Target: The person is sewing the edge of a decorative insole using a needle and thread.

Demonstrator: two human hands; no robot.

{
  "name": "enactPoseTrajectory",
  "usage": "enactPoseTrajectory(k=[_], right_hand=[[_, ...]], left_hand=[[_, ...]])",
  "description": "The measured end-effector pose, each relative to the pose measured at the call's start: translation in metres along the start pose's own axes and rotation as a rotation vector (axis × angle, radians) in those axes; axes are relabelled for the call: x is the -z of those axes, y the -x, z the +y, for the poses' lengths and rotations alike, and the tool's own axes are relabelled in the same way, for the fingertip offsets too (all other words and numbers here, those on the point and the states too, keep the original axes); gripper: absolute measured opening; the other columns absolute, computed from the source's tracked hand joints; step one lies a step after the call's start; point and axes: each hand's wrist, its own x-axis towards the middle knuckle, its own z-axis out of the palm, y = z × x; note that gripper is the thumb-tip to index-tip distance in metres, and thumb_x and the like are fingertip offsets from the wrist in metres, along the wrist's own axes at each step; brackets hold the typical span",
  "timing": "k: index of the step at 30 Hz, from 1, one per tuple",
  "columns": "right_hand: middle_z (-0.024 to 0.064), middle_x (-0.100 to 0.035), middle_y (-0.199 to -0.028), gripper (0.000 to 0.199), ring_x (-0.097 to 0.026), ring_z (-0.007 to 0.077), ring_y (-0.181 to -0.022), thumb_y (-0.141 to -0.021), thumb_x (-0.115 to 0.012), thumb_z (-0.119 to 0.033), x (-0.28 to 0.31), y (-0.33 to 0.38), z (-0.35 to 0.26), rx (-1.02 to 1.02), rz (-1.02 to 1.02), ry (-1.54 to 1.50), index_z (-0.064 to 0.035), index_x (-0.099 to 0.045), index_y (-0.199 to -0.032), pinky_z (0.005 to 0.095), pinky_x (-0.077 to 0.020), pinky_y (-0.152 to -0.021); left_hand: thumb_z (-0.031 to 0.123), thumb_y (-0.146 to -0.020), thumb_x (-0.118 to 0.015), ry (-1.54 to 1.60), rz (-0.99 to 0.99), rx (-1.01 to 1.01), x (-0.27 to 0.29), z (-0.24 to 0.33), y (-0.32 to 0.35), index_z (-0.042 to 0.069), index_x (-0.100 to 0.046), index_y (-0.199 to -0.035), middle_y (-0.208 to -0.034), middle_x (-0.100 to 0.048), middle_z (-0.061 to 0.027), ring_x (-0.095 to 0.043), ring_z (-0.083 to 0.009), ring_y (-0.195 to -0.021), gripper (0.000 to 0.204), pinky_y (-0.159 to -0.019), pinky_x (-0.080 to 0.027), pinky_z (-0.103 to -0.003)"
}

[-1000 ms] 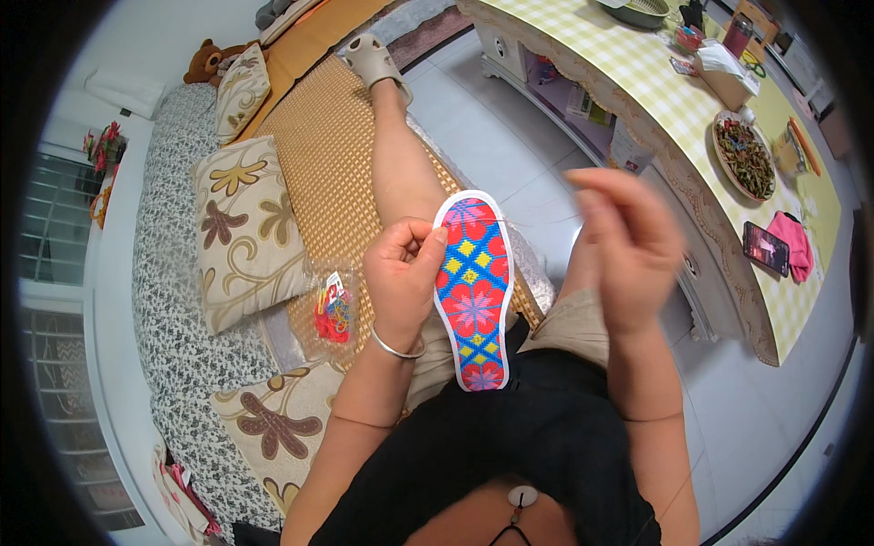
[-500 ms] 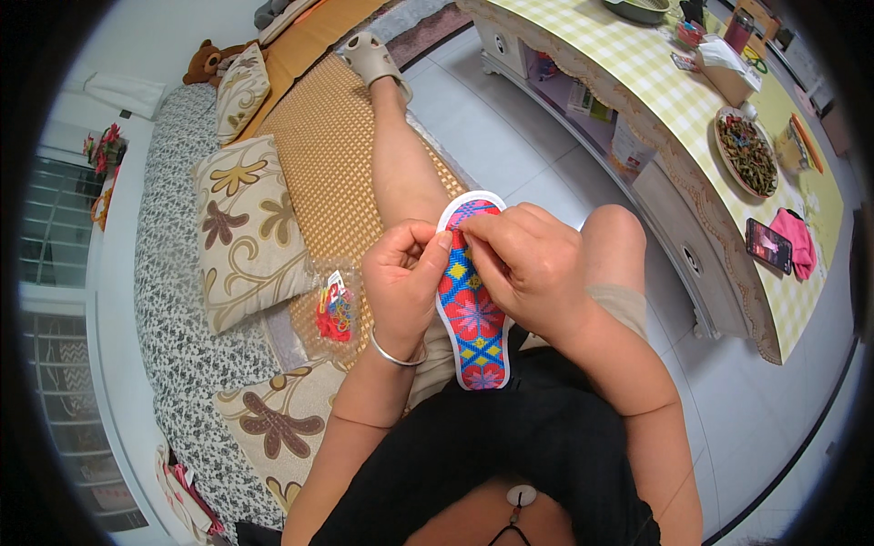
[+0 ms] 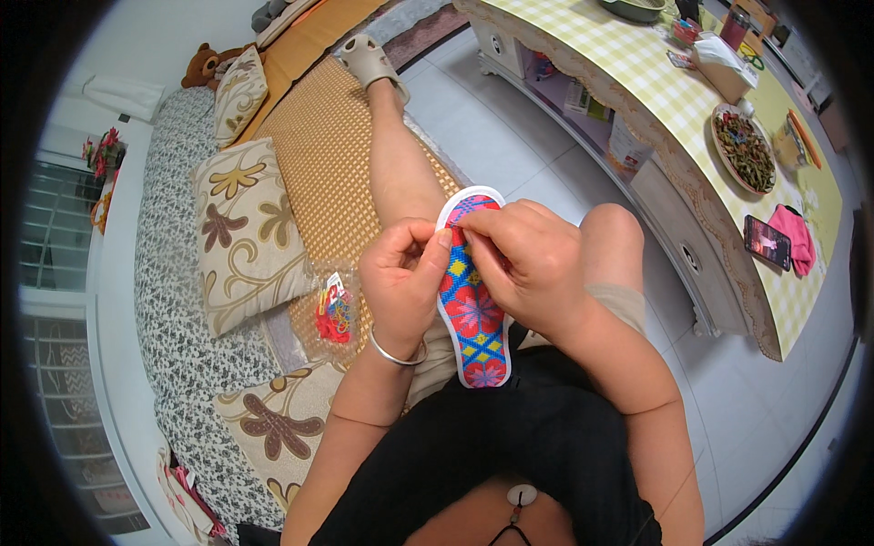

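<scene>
A cross-stitched insole [image 3: 477, 309] with a white rim stands lengthwise before my body, its pattern of red and pink flowers with blue and yellow diamonds facing up. My left hand [image 3: 407, 268] grips its left edge near the wide end, thumb on the stitched face. Against the same upper part, my right hand [image 3: 531, 259] is closed in a pinch. Whatever sits between those fingertips is too small or hidden to make out. A clear plastic bag [image 3: 335, 314] of coloured thread, mostly red, lies on the woven seat mat to the left of my left hand.
Patterned cushions [image 3: 246, 227] lie along the woven mat [image 3: 309, 155] at left. On the right, a table with a checked cloth [image 3: 674, 100] carries a plate of food [image 3: 744, 150], a phone [image 3: 767, 243], a pink cloth [image 3: 794, 238] and a tissue box [image 3: 726, 68]. My bare legs flank the work.
Hardly anything differs. The right fingertips have shifted very slightly on the insole's upper part, and the whole view has moved a little.
</scene>
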Motion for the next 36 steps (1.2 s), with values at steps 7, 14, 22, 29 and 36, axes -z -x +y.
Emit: enactPoseTrajectory(k=[7, 14, 22, 29, 36], right_hand=[[0.0082, -0.062, -0.069, 0.013, -0.06, 0.026, -0.061, -0.069, -0.068, -0.003, 0.002, -0.001, -0.002, 0.027, 0.016, 0.028, -0.005, -0.064, -0.081, 0.0348, -0.0479, -0.054], [0.007, -0.055, -0.064, 0.01, -0.057, 0.0248, -0.059, -0.07, -0.067, -0.007, 0.005, -0.003, -0.008, 0.067, -0.026, 0.143, -0.0062, -0.06, -0.075, 0.035, -0.0449, -0.05], [0.0079, -0.059, -0.068, 0.009, -0.059, 0.0263, -0.061, -0.074, -0.067, -0.007, 0.006, 0.004, -0.008, -0.109, -0.013, 0.019, -0.0056, -0.06, -0.077, 0.0358, -0.0466, -0.053], [0.01, -0.063, -0.08, 0.007, -0.059, 0.0281, -0.072, -0.076, -0.067, -0.007, 0.011, -0.009, -0.004, 0.008, 0.049, 0.074, -0.0052, -0.064, -0.082, 0.0337, -0.0468, -0.062], [0.0101, -0.067, -0.103, 0.018, -0.065, 0.0164, -0.085, -0.088, -0.064, -0.008, 0.011, 0.002, 0.012, -1.03, -0.172, -1.176, 0.0023, -0.066, -0.102, 0.0267, -0.0516, -0.075]], left_hand=[[0.0, -0.087, -0.063, -0.059, -0.025, -0.037, 0.001, 0.0, 0.001, -0.002, -0.062, -0.087, -0.074, -0.061, 0.0019, -0.051, -0.0009, -0.062, 0.003, -0.054, -0.042, -0.016], [0.003, -0.078, -0.069, -0.597, -0.011, -0.394, -0.002, 0.005, -0.001, 0.001, -0.062, -0.082, -0.067, -0.061, -0.0068, -0.056, -0.0158, -0.055, 0.008, -0.051, -0.044, -0.027], [0.002, -0.073, -0.07, -0.763, 0.039, -0.522, -0.004, 0.007, 0.0, 0.002, -0.063, -0.08, -0.068, -0.061, -0.0104, -0.057, -0.0245, -0.056, 0.01, -0.052, -0.045, -0.033], [0.003, -0.08, -0.067, -0.618, 0.027, -0.424, -0.002, 0.006, 0.002, 0.0, -0.065, -0.087, -0.072, -0.062, -0.0106, -0.059, -0.0205, -0.062, 0.008, -0.057, -0.046, -0.03], [0.003, -0.09, -0.06, 0.222, -0.139, 0.007, 0.005, -0.002, 0.0, -0.004, -0.065, -0.099, -0.09, -0.067, -0.0047, -0.06, -0.0099, -0.082, 0.012, -0.077, -0.048, -0.022]])
